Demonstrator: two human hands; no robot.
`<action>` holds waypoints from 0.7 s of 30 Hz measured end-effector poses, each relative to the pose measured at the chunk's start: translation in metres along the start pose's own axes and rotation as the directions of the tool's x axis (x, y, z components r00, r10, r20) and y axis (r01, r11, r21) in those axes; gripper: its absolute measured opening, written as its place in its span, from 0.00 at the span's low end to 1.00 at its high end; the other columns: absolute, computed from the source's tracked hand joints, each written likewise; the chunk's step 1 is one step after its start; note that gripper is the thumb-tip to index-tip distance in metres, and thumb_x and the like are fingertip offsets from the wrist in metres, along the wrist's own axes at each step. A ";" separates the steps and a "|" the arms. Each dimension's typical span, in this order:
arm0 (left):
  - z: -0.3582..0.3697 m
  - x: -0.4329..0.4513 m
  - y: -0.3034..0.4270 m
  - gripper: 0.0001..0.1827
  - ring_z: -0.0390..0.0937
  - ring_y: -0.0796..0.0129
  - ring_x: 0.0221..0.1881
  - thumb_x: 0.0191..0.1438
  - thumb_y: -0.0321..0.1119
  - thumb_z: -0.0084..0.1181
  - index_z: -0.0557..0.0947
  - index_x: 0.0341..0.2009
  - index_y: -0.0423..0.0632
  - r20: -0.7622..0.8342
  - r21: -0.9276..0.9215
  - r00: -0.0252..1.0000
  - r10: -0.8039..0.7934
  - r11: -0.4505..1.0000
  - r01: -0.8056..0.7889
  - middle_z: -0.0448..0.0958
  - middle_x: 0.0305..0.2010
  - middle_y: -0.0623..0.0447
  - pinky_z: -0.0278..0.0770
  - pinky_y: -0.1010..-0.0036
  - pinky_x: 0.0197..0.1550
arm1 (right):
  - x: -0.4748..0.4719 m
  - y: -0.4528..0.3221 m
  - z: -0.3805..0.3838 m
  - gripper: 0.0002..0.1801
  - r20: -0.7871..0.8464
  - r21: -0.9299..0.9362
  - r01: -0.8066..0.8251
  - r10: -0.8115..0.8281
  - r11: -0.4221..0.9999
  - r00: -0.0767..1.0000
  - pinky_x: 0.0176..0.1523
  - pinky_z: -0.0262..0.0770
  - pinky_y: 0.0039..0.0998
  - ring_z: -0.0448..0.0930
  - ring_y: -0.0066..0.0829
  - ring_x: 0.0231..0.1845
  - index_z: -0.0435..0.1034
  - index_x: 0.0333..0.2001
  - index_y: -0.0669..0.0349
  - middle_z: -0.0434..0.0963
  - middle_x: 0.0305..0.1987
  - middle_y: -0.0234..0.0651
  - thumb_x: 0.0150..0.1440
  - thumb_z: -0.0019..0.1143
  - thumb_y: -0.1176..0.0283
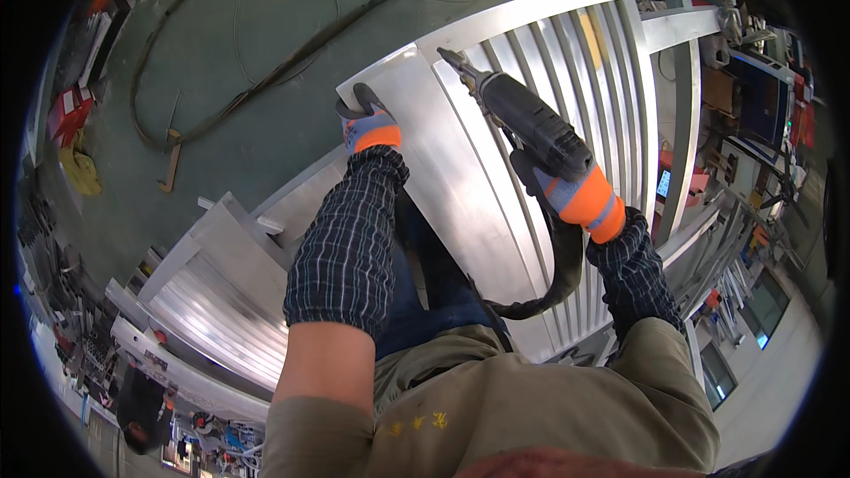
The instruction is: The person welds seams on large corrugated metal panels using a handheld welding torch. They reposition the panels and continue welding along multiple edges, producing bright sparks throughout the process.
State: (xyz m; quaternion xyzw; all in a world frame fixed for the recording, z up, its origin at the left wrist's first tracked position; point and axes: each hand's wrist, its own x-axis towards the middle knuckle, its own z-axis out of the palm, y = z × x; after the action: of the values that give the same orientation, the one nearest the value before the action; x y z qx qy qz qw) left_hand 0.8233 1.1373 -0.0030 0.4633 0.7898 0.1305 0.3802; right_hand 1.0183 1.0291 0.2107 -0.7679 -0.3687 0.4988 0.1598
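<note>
A large slatted metal panel (465,166) with a flat frame lies before me. My left hand (370,125), in an orange and grey work glove, grips the panel's far left corner, with the thumb and a finger over its edge. In my right hand (574,192), gloved alike, is a black hand-held welding gun (531,116). Its narrow nozzle points up and left, over the frame near the corner joint. A thick black hose (558,279) runs from the tool down towards my waist. The part of the left hand beneath the panel edge is hidden.
A second slatted metal panel (219,312) is at the lower left. Cables (319,36) loop over the green floor, near a clamp (171,159). Metal frame bars (684,113) stand on the right. A red box (70,113) is at the far left. Another person (143,405) is at the lower left.
</note>
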 end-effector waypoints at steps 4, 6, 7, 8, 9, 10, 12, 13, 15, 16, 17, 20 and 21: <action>-0.007 0.004 0.006 0.33 0.73 0.42 0.55 0.63 0.57 0.42 0.71 0.56 0.37 0.054 0.021 0.998 -0.026 0.999 0.025 0.75 0.53 0.34 0.71 0.58 0.54 | 0.031 0.006 0.007 0.13 -0.001 -0.006 0.070 -0.070 0.998 0.998 0.31 0.77 0.32 0.80 0.32 0.25 0.74 0.42 0.63 0.79 0.25 0.37 0.56 0.61 0.67; -0.019 -0.003 0.022 0.32 0.74 0.42 0.54 0.64 0.56 0.42 0.70 0.56 0.38 0.120 0.010 0.991 -0.066 0.998 0.065 0.76 0.52 0.34 0.72 0.59 0.53 | 0.033 0.013 0.012 0.12 -0.018 0.057 0.086 -0.085 0.995 0.996 0.31 0.77 0.31 0.80 0.29 0.25 0.74 0.42 0.63 0.79 0.25 0.37 0.56 0.61 0.68; -0.024 -0.004 0.029 0.31 0.74 0.43 0.53 0.64 0.55 0.43 0.70 0.56 0.38 0.147 0.007 0.986 -0.083 0.997 0.083 0.76 0.51 0.34 0.72 0.59 0.53 | 0.035 0.015 0.015 0.12 -0.026 0.092 0.098 -0.096 0.991 0.995 0.31 0.77 0.31 0.80 0.28 0.25 0.74 0.42 0.63 0.79 0.24 0.36 0.56 0.61 0.69; -0.024 -0.004 0.031 0.31 0.74 0.43 0.52 0.64 0.54 0.43 0.69 0.56 0.38 0.176 0.004 0.979 -0.100 0.995 0.100 0.77 0.51 0.34 0.72 0.59 0.53 | 0.038 0.016 0.016 0.12 -0.004 0.094 0.049 -0.049 0.994 0.999 0.32 0.77 0.30 0.80 0.26 0.26 0.74 0.42 0.63 0.79 0.25 0.36 0.55 0.61 0.69; -0.022 -0.002 0.025 0.32 0.74 0.42 0.53 0.64 0.56 0.42 0.70 0.56 0.38 0.139 -0.008 0.987 -0.082 0.996 0.084 0.76 0.51 0.34 0.72 0.59 0.53 | 0.041 0.016 0.018 0.13 0.009 0.120 0.034 -0.036 0.992 0.999 0.32 0.77 0.29 0.80 0.26 0.26 0.74 0.42 0.63 0.79 0.25 0.37 0.55 0.61 0.69; -0.016 0.001 0.017 0.33 0.74 0.41 0.53 0.64 0.57 0.42 0.71 0.56 0.37 0.103 -0.019 0.993 -0.065 0.998 0.067 0.76 0.52 0.34 0.71 0.58 0.53 | 0.044 0.015 0.021 0.13 0.022 0.145 0.018 -0.021 0.989 1.000 0.32 0.77 0.29 0.80 0.26 0.26 0.74 0.42 0.63 0.79 0.26 0.37 0.55 0.61 0.69; -0.014 0.001 0.015 0.34 0.74 0.41 0.53 0.63 0.57 0.42 0.70 0.56 0.37 0.097 -0.032 0.993 -0.071 0.997 0.074 0.76 0.52 0.34 0.71 0.58 0.53 | 0.048 0.017 0.024 0.13 0.018 0.167 0.027 -0.030 0.986 0.999 0.32 0.77 0.29 0.80 0.26 0.27 0.74 0.43 0.64 0.79 0.26 0.37 0.55 0.61 0.69; -0.021 -0.001 0.027 0.33 0.74 0.41 0.53 0.63 0.57 0.43 0.69 0.57 0.38 0.122 -0.035 0.988 -0.093 0.995 0.098 0.76 0.52 0.34 0.72 0.59 0.53 | 0.050 0.020 0.025 0.13 0.001 0.166 0.056 -0.057 0.985 0.998 0.33 0.77 0.29 0.80 0.26 0.27 0.74 0.43 0.64 0.79 0.27 0.37 0.55 0.62 0.69; -0.024 -0.002 0.031 0.33 0.74 0.41 0.53 0.63 0.56 0.43 0.68 0.58 0.38 0.140 -0.037 0.984 -0.106 0.993 0.112 0.75 0.52 0.34 0.72 0.59 0.54 | 0.052 0.021 0.026 0.14 0.010 0.160 0.039 -0.041 0.986 0.999 0.33 0.77 0.29 0.80 0.26 0.28 0.74 0.44 0.64 0.79 0.27 0.37 0.55 0.61 0.69; -0.023 -0.002 0.028 0.33 0.74 0.41 0.53 0.63 0.56 0.43 0.68 0.58 0.38 0.133 -0.037 0.986 -0.098 0.994 0.103 0.75 0.53 0.34 0.72 0.59 0.54 | 0.052 0.019 0.025 0.14 0.036 0.156 -0.008 0.003 0.988 0.999 0.34 0.78 0.30 0.80 0.27 0.28 0.74 0.44 0.63 0.79 0.28 0.36 0.55 0.61 0.70; -0.023 -0.001 0.026 0.33 0.74 0.41 0.53 0.63 0.56 0.43 0.68 0.58 0.38 0.125 -0.036 0.988 -0.089 0.995 0.094 0.75 0.53 0.34 0.72 0.59 0.54 | 0.052 0.018 0.026 0.14 0.061 0.150 -0.055 0.046 0.987 0.997 0.34 0.78 0.30 0.80 0.27 0.29 0.74 0.45 0.63 0.79 0.28 0.36 0.55 0.61 0.70; -0.007 0.008 0.002 0.33 0.74 0.41 0.53 0.64 0.56 0.43 0.68 0.57 0.38 0.092 -0.076 0.995 -0.035 0.996 0.042 0.75 0.53 0.33 0.72 0.59 0.54 | 0.052 0.024 0.027 0.15 0.073 0.155 -0.086 0.075 0.984 0.995 0.36 0.79 0.31 0.81 0.29 0.31 0.74 0.46 0.63 0.80 0.30 0.36 0.55 0.61 0.70; -0.006 0.007 0.002 0.33 0.74 0.41 0.53 0.64 0.56 0.43 0.68 0.57 0.38 0.090 -0.055 0.995 -0.047 0.997 0.052 0.75 0.52 0.33 0.72 0.58 0.54 | 0.053 0.026 0.027 0.15 0.068 0.163 -0.088 0.078 0.983 0.995 0.37 0.79 0.31 0.81 0.29 0.31 0.74 0.46 0.63 0.80 0.31 0.36 0.55 0.61 0.70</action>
State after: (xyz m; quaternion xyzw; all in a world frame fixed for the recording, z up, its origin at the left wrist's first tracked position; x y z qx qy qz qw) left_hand 0.8177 1.1452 -0.0013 0.4378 0.7793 0.1230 0.4313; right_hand 1.0170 1.0468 0.1478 -0.7509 -0.2983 0.5574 0.1909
